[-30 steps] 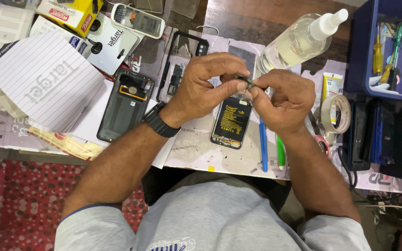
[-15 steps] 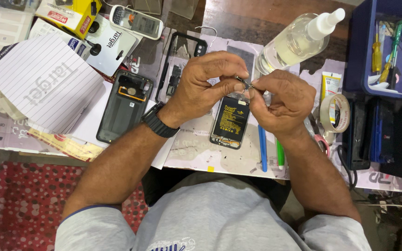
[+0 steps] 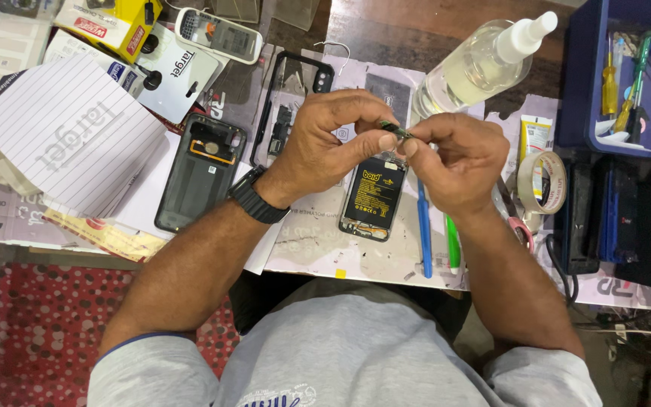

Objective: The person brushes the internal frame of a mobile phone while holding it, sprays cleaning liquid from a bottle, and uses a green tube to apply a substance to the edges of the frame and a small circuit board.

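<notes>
Small dark part (image 3: 395, 133) between both hands' fingertips (image 3: 386, 142)

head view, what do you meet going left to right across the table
lined notepad → dark phone back cover → left hand → right hand → roll of tape → blue tray

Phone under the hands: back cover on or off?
Off. The phone lies with its black battery exposed, and a dark back cover lies apart, beyond the left hand.
</notes>
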